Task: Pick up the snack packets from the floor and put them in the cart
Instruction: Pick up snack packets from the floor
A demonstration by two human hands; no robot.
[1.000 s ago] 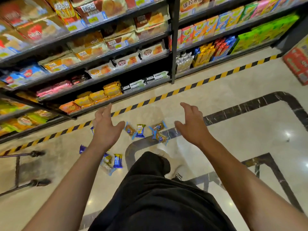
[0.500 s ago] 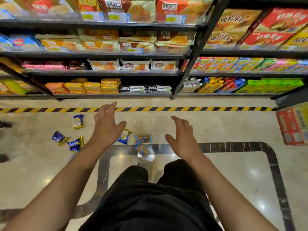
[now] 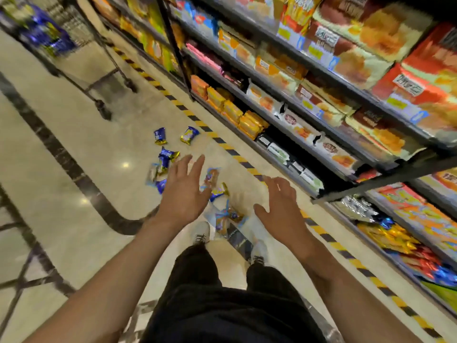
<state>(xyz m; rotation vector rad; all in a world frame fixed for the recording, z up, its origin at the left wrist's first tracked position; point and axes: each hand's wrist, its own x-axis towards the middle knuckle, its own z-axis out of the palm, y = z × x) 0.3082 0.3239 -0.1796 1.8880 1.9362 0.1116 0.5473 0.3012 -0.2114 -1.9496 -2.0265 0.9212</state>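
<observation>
Down through the head camera, I saw both bare arms stretched forward above the floor (image 3: 61,206). My left hand (image 3: 184,194) was spread flat with straight fingers and held nothing. My right hand (image 3: 280,206) was likewise open, fingers relaxed and slightly apart, and it also held nothing. Neither hand touched any packet.

Snack packets (image 3: 164,157) lay scattered on the pale tiles ahead of my shoes (image 3: 201,231). Two sat apart near the striped yellow-and-black tape (image 3: 232,154), a small cluster lay just beyond my left hand, and another packet (image 3: 227,217) rested between my feet, under the gap between my hands. I could not count them surely, since the left hand hid some.

The cart (image 3: 74,38) stood well apart at the upper left, blurred, with blue packets visible in its basket. Stocked shelves (image 3: 321,102) ran along the right.
</observation>
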